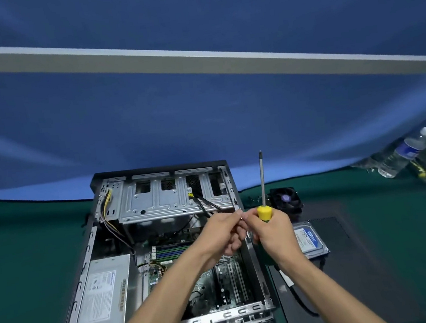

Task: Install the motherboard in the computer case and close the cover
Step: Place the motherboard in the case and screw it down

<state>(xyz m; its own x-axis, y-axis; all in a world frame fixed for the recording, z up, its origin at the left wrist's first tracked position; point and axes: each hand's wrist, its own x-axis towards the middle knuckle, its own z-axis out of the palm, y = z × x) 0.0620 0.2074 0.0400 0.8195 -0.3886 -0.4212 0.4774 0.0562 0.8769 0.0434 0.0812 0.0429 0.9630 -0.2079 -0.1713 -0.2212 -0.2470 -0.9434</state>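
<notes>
The open computer case [90, 255] lies flat on the green table, its cover off. The motherboard [226, 273] sits inside it, partly hidden by my forearms. My right hand [274, 231] grips a screwdriver [262, 182] by its yellow-green handle, with the shaft pointing up. My left hand [222, 232] pinches a small screw [241, 218] between its fingertips, right beside the right hand, above the case's right wall. The dark cover panel [349, 265] lies on the table to the right of the case.
Inside the case are a grey power supply [102, 291] at the left and a metal drive cage [168, 195] at the back. A cooler fan [287, 199] and a hard drive [310, 239] lie right of the case. Water bottles [403, 154] stand at the far right. A blue partition rises behind.
</notes>
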